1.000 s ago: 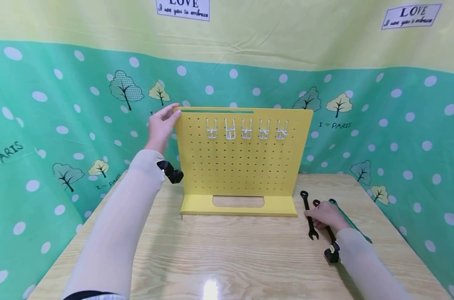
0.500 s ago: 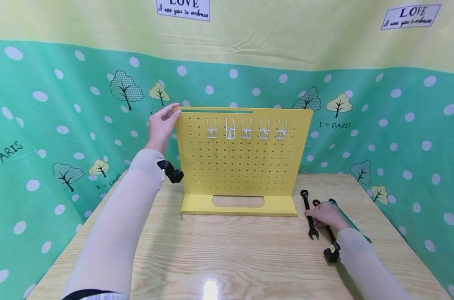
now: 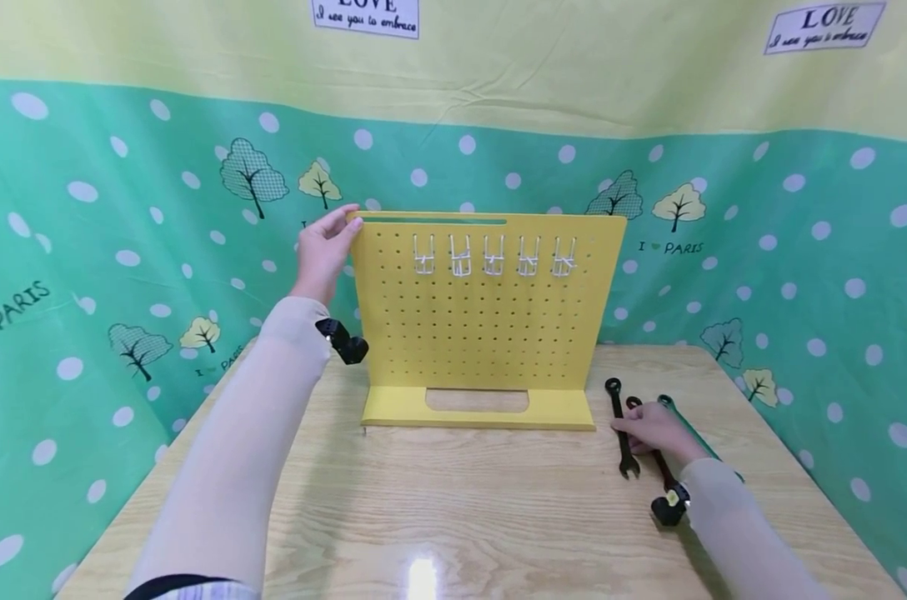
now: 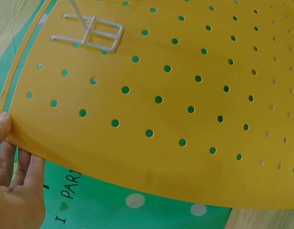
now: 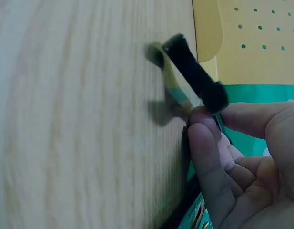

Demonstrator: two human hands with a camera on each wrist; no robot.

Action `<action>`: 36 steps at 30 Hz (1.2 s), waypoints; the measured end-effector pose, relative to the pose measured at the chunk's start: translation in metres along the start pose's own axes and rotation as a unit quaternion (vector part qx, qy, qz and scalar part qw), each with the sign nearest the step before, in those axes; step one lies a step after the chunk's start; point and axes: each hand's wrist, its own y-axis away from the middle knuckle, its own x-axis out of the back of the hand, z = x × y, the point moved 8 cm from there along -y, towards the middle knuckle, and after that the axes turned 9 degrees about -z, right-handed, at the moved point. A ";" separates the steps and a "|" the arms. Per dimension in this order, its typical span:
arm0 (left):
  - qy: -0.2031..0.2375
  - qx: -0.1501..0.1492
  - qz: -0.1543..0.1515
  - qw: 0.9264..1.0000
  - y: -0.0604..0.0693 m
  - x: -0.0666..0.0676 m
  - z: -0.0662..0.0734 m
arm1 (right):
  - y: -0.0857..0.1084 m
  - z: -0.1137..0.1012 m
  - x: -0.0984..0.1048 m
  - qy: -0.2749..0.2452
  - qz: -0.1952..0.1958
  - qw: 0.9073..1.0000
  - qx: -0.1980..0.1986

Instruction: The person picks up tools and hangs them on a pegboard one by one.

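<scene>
My left hand [image 3: 322, 258] grips the top left corner of an upright yellow pegboard [image 3: 483, 333], the thumb in front and the fingers behind, as the left wrist view also shows. Right of the board's base, my right hand [image 3: 659, 433] pinches a black wrench [image 3: 625, 454] between thumb and fingers. In the right wrist view this black wrench [image 5: 192, 69] appears blurred and tilted, its near part hidden by the fingers. Under the hand lies a second dark wrench [image 3: 662, 471], partly covered. A green wrench [image 3: 697, 435] lies just to its right, its lower part behind the wrist.
Several white wire hooks [image 3: 563, 262] hang in a row near the board's top; one hook [image 4: 92, 28] shows close up in the left wrist view. The wooden table [image 3: 461, 508] reaches back to a patterned green and yellow curtain [image 3: 761, 192].
My right hand and the pinched black wrench have shifted very slightly to the right. The left hand keeps its hold on the pegboard corner.
</scene>
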 end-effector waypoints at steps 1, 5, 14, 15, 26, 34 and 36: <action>0.001 0.000 0.001 1.000 0.000 0.000 0.000 | 0.001 0.000 0.000 -0.001 0.001 1.000 -0.003; -0.002 0.003 0.004 1.000 0.000 0.001 0.000 | 0.004 0.000 0.002 -0.013 0.002 1.000 -0.009; -0.001 0.001 0.005 1.000 0.000 0.001 0.000 | 0.013 -0.004 0.004 -0.034 0.004 0.999 -0.004; -0.003 0.001 0.005 1.000 0.000 0.001 0.000 | 0.013 -0.005 0.004 -0.032 0.003 0.999 0.001; -0.015 0.005 0.009 1.000 0.000 0.001 0.001 | 0.028 -0.029 0.009 -0.047 0.005 0.997 0.060; -0.010 0.001 0.003 1.000 0.000 0.000 0.000 | 0.039 -0.050 0.013 -0.017 0.009 0.996 0.088; -0.008 -0.002 0.002 1.000 0.000 0.000 0.000 | 0.041 -0.055 0.013 -0.013 0.011 0.995 0.095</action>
